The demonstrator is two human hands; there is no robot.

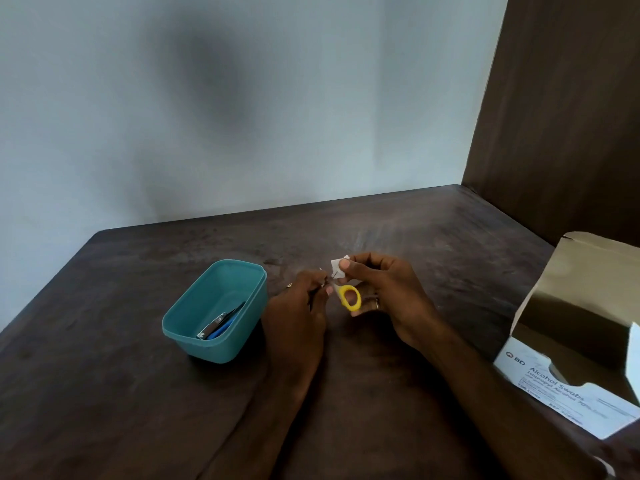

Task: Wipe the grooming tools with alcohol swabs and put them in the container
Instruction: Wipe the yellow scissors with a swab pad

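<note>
Small scissors with yellow handles hang between my two hands above the dark table. My left hand grips the scissors near the blades. My right hand pinches a white alcohol swab against the metal blade tip; one of its fingers shows through the yellow ring. The teal container stands just left of my left hand. Inside it lie a metal nail clipper and a blue-handled tool.
An open white box of alcohol swabs sits at the table's right edge, flap up. A dark wooden panel rises at the right. A pale wall stands behind the table's far edge.
</note>
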